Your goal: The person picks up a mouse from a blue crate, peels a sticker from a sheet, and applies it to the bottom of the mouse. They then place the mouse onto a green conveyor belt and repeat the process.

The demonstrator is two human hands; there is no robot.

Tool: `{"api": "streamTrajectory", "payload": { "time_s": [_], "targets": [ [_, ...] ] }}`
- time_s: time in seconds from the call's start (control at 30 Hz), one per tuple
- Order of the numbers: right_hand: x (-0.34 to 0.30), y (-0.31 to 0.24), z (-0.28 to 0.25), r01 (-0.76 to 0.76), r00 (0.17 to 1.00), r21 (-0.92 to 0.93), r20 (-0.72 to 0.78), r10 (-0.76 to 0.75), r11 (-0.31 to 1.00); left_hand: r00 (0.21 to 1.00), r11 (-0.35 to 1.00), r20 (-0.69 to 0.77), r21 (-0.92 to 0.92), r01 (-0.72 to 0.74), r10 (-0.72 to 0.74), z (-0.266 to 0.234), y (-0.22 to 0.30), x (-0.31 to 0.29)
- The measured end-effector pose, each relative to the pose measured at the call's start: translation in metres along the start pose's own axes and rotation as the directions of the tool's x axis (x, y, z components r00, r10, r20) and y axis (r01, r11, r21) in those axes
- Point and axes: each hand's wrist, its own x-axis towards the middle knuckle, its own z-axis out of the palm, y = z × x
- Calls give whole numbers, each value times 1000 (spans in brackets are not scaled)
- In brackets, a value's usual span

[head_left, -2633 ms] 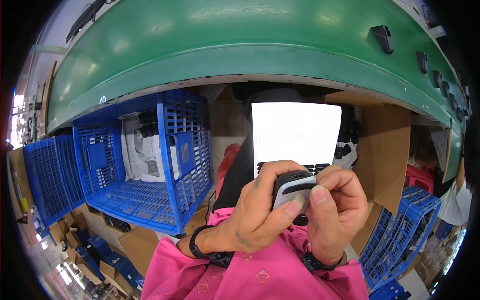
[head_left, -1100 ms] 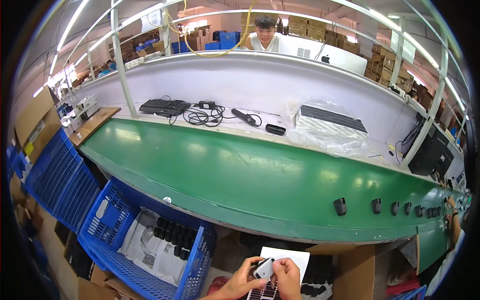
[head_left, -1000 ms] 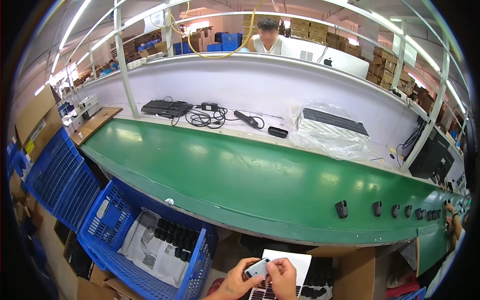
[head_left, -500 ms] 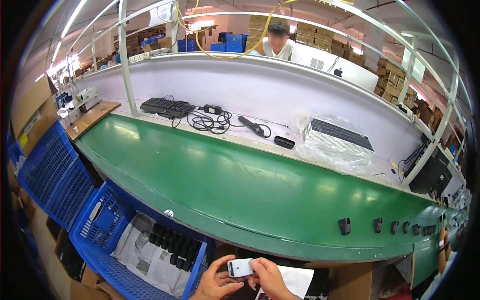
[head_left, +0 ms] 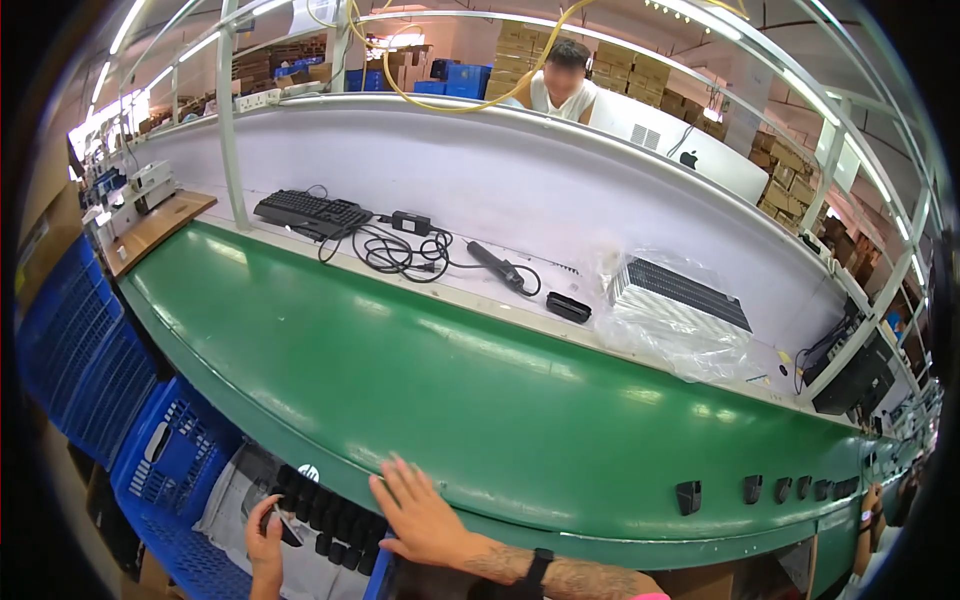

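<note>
My left hand [head_left: 265,545] is over the blue crate [head_left: 378,578], fingers closed round a small dark device [head_left: 288,530] with a pale face. Beneath and beside it, several small black devices [head_left: 335,520] stand in rows on a plastic-wrapped layer [head_left: 228,505] inside the crate. My right hand [head_left: 425,515] reaches over the near edge of the green bench [head_left: 480,400], fingers stretched out and spread, holding nothing. A black band circles that wrist. Whether its palm touches the bench I cannot tell.
Several black devices [head_left: 689,497] stand in a line along the bench's right side. On the back ledge lie a keyboard [head_left: 312,212], coiled cables, a handheld scanner [head_left: 497,265] and a plastic-wrapped stack [head_left: 680,300]. A person [head_left: 563,85] sits beyond the partition.
My hands have parted. The left moved left over the crate with the small device; the right let go of it and spread out at the bench edge. The view has shifted slightly.
</note>
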Motion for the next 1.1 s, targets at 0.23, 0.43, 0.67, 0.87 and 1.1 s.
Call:
{"api": "streamTrajectory", "payload": {
  "time_s": [0.23, 0.43, 0.67, 0.87, 1.1],
  "targets": [
    [12, 2, 12, 126, 987, -178, 125, -105, 976, 876, 902, -293, 82, 423, -384, -72, -168, 6],
    [35, 8, 3, 188, 961, -225, -157, -226, 956, 862, 871, -136, -16, 490, -488, -63, -231, 3],
    [32, -9, 13, 118, 940, -256, 339, -25, 959, 935, 855, -223, 387, 344, -276, -132, -319, -9],
    [42, -4, 16, 6, 948, -216, 311, 63, 976, 943, 735, -294, 604, 308, -153, -110, -320, 26],
    [36, -11, 23, 17, 940, -233, 335, 64, 972, 929, 540, -193, 769, 343, -315, -68, -328, 23]
  ]
}}
